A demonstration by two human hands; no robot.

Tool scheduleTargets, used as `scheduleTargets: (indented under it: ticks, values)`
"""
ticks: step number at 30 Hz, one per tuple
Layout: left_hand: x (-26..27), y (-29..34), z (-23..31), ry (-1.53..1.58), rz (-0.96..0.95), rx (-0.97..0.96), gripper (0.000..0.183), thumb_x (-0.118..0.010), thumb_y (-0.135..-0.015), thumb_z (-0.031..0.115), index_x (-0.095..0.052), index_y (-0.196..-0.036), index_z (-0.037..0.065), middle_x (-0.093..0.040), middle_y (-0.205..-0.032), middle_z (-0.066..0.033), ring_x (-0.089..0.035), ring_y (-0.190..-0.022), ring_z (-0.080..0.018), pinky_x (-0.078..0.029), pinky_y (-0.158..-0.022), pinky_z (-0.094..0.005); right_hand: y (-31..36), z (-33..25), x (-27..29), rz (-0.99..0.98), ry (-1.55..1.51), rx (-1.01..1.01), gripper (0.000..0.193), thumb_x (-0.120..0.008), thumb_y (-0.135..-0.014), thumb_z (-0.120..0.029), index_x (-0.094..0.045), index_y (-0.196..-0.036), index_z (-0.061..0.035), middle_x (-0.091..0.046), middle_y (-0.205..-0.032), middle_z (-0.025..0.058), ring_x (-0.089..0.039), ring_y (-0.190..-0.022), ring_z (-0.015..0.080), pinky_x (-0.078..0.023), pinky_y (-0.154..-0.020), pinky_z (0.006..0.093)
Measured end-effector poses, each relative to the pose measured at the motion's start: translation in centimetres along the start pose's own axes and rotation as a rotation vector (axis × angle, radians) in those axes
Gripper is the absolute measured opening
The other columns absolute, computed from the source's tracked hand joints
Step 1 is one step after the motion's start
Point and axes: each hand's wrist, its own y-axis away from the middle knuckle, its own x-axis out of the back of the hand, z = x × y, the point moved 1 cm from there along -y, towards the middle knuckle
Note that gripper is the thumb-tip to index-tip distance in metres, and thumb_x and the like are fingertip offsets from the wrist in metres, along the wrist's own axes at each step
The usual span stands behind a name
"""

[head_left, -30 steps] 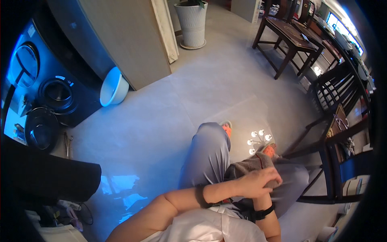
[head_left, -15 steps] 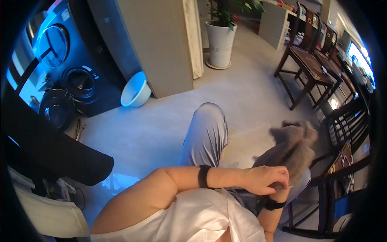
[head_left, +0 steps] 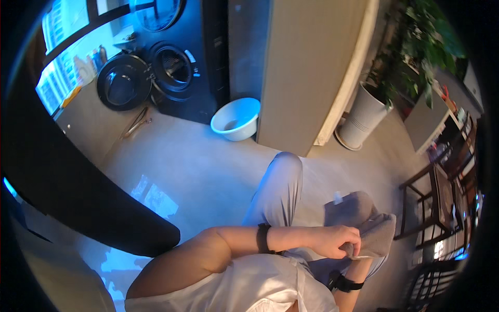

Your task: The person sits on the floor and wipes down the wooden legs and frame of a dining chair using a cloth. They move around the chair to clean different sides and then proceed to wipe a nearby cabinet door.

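A grey-brown cloth (head_left: 364, 221) with a small white tag is bunched up over my lap, in front of my grey trouser leg (head_left: 278, 187). My left hand (head_left: 338, 242), with a black band on its wrist, reaches across my body and grips the cloth's lower edge. My right hand (head_left: 357, 264), above a black wristwatch, comes up from below and holds the same edge. Most of its fingers are hidden by the left hand and the cloth.
A white basin (head_left: 236, 118) stands on the pale floor beside a beige cabinet (head_left: 306, 67). A dark washer (head_left: 174, 65) with its round door (head_left: 122, 83) open stands behind. At the right are a potted plant (head_left: 364, 114) and dark wooden chairs (head_left: 436, 203). A black bulk (head_left: 78, 197) fills the left.
The view has swung toward the washer and basin. The cloth has come up off my lap into a bunch, with both hands still together on it.
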Motion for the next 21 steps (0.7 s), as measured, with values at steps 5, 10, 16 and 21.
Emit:
scheduleTargets:
  ticks: [5, 10, 16, 21]
  values:
    - [5.7, 1.0, -1.3, -0.057, -0.028, 0.028, 0.026, -0.059, -0.075, 0.002, -0.065, -0.1, 0.006, -0.056, -0.099, -0.0092, -0.058, -0.092, -0.0238, -0.046, -0.075, -0.0336, -3.6, 0.8, -3.9, -0.134, 0.024, -0.026, 0.048, -0.063, -0.09, -0.032, -0.054, -0.13, -0.0088, -0.06, -0.123, 0.0096, -0.059, -0.109, 0.0233, -0.047, -0.095, 0.0394]
    - [9.7, 1.4, -4.3, -0.106, 0.014, -0.014, 0.031, -0.066, -0.08, 0.01, -0.064, -0.11, 0.005, -0.058, -0.106, -0.0125, -0.056, -0.103, -0.0289, -0.045, -0.089, -0.0368, -7.5, 0.7, -7.2, -0.187, 0.038, -0.017, 0.048, -0.064, -0.089, -0.032, -0.054, -0.131, -0.0088, -0.06, -0.123, 0.01, -0.059, -0.109, 0.0237, -0.047, -0.096, 0.0401]
    - [18.9, 2.3, -4.6, -0.283, 0.042, 0.366, 0.046, -0.067, -0.088, 0.016, -0.052, -0.13, 0.007, -0.037, -0.141, -0.0142, -0.058, -0.106, -0.0246, -0.047, -0.095, -0.0367, -14.2, -3.7, -11.5, -0.289, 0.125, 0.14, 0.049, -0.065, -0.089, -0.031, -0.054, -0.131, -0.0088, -0.06, -0.123, 0.0106, -0.059, -0.109, 0.0242, -0.046, -0.097, 0.0408]
    - [28.4, 3.3, -6.5, -0.224, 0.383, 0.351, 0.041, -0.065, -0.09, 0.011, -0.053, -0.129, 0.006, -0.04, -0.134, -0.0128, -0.061, -0.102, -0.0201, -0.051, -0.09, -0.0328, -21.9, -13.0, -18.9, -0.417, 0.34, 0.472, 0.049, -0.066, -0.088, -0.03, -0.054, -0.131, -0.0088, -0.06, -0.124, 0.011, -0.058, -0.11, 0.0246, -0.046, -0.098, 0.0415]
